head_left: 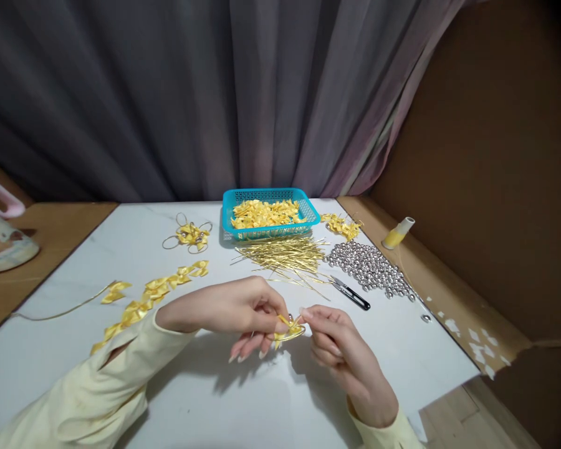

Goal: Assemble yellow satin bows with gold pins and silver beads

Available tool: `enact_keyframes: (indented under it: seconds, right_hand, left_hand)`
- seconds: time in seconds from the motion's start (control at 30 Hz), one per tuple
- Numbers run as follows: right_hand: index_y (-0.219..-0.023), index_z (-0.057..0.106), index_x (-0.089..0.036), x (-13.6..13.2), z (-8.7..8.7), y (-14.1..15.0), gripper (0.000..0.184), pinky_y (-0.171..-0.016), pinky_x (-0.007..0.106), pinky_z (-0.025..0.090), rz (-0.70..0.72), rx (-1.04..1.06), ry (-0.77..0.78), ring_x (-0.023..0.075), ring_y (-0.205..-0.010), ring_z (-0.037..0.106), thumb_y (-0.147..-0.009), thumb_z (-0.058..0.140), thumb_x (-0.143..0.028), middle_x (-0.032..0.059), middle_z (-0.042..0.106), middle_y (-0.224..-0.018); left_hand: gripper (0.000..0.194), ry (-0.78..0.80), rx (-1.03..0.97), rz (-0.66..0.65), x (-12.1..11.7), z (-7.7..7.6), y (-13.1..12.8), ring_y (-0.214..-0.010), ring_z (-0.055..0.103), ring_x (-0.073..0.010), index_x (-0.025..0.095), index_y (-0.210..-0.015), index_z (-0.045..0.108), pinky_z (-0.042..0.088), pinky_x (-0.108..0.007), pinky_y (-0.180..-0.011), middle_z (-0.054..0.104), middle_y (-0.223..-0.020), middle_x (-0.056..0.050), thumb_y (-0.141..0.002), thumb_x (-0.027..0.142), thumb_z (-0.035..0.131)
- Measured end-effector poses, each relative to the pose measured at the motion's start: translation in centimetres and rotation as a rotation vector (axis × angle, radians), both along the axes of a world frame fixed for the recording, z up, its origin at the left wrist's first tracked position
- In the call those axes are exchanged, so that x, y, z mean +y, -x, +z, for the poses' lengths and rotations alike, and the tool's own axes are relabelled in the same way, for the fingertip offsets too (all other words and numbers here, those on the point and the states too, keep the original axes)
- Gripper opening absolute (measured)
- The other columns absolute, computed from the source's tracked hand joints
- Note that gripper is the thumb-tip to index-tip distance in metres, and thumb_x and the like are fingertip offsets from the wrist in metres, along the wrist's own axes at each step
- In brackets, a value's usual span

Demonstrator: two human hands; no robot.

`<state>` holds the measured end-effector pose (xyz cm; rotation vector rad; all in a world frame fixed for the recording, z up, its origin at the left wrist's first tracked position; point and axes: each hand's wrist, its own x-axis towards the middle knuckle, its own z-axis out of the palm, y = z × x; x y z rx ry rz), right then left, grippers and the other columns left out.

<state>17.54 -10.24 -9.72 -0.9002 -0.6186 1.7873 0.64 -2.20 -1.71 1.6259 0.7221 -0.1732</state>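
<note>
My left hand and my right hand meet above the white table top and both pinch a small yellow ribbon bow between thumb and fingertips. The left hand's lower fingers hang loose beneath it. A thin gold wire seems to run across the bow, though it is too fine to be sure. Both sleeves are pale yellow.
Behind the hands lie a bundle of gold wire pieces, a heap of silver beads and black thread snips. A blue basket holds yellow bows. A string of bows, a finished cluster and a thread spool lie around.
</note>
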Motion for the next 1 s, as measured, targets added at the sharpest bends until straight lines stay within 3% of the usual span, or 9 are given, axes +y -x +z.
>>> enact_keyframes:
  seconds: [0.13, 0.33, 0.53, 0.73, 1.0]
  right_hand:
    - [-0.071, 0.059, -0.013, -0.4, 0.0, 0.6, 0.022, -0.036, 0.018, 0.007, -0.065, -0.029, -0.028, 0.0018, -0.035, 0.007, -0.077, 0.068, -0.032, -0.0138, 0.020, -0.036]
    - [-0.071, 0.052, -0.015, -1.8, 0.1, 1.8, 0.029, -0.040, 0.021, 0.012, -0.228, -0.478, -0.275, 0.0054, -0.043, 0.018, -0.083, 0.056, -0.041, -0.0094, 0.025, -0.047]
    - [-0.071, 0.051, -0.016, -3.0, 0.5, 1.8, 0.025, -0.044, 0.024, 0.015, -0.331, -0.832, -0.475, 0.0074, -0.046, 0.021, -0.090, 0.046, -0.031, -0.0067, 0.025, -0.052]
    - [-0.072, 0.050, -0.017, -3.4, 1.1, 1.4, 0.025, -0.045, 0.025, 0.018, -0.243, -0.950, -0.529, 0.0083, -0.046, 0.024, -0.092, 0.042, -0.029, -0.0057, 0.027, -0.053]
    - [-0.076, 0.047, -0.019, -2.9, 1.5, 1.3, 0.024, -0.047, 0.023, 0.023, -0.124, -1.027, -0.510, 0.0100, -0.048, 0.033, -0.094, 0.036, -0.030, -0.0042, 0.039, -0.056]
  left_hand:
    - [0.020, 0.081, -0.064, -0.018, 0.7, -0.5, 0.1, -0.031, 0.048, -0.0054, 0.013, -0.064, 0.058, 0.039, -0.013, -0.033, 0.060, -0.050, 0.003, -0.083, 0.019, 0.054]
    - [0.012, 0.177, -0.169, 0.016, 1.2, -0.7, 0.3, -0.029, 0.047, -0.0058, 0.013, -0.076, 0.065, 0.040, -0.012, -0.030, 0.062, -0.050, 0.003, -0.083, 0.017, 0.056]
    - [0.015, 0.152, -0.224, 0.112, 1.0, -0.4, 0.2, -0.031, 0.048, -0.0045, 0.012, -0.069, 0.064, 0.038, -0.011, -0.030, 0.063, -0.053, 0.002, -0.082, 0.017, 0.057]
    - [0.015, 0.090, -0.213, 0.160, 0.4, 0.1, 0.0, -0.033, 0.049, -0.0039, 0.011, -0.073, 0.065, 0.038, -0.012, -0.033, 0.064, -0.055, 0.002, -0.083, 0.020, 0.057]
    - [0.022, -0.018, -0.115, 0.154, -0.7, 0.4, -0.3, -0.033, 0.048, -0.0040, 0.013, -0.069, 0.059, 0.037, -0.014, -0.036, 0.058, -0.053, 0.005, -0.085, 0.027, 0.054]
